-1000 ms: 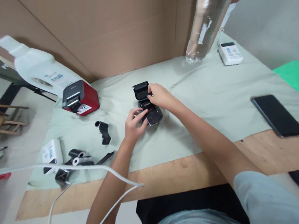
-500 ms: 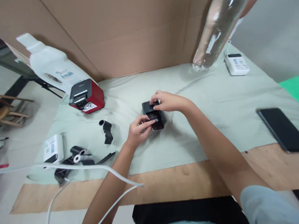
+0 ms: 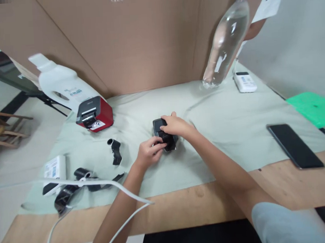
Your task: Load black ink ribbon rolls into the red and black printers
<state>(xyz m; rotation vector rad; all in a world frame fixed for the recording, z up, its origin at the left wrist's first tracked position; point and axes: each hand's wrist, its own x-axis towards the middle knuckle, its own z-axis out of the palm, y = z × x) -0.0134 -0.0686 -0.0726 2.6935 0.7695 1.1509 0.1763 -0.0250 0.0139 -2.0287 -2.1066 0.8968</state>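
A small black box-shaped device [image 3: 157, 124] stands on the pale green cloth in front of me; it looks like a label printer. My right hand [image 3: 176, 125] is wrapped over its top and right side, thumb on the upper face. At its front, my left hand [image 3: 151, 150] has its fingers closed together on a glossy dark strip [image 3: 170, 147] that hangs at the device's near side. The fingers partly hide where the strip meets the device. Left of my hands lies a curled black ribbon roll [image 3: 116, 150].
A red and black printer [image 3: 101, 114], a white jug [image 3: 63, 81] and a clear bottle [image 3: 225, 40] stand near the cardboard [image 3: 146, 41]. A phone [image 3: 294, 146] and white boxes [image 3: 245, 82] lie around. More black rolls [image 3: 83, 173] and a white cable [image 3: 116, 183] are at left.
The camera view has tilted up, showing the bottle's blue cap. My left index finger, stretched across the device's front before, is now drawn in. My right hand has spread further over the device.
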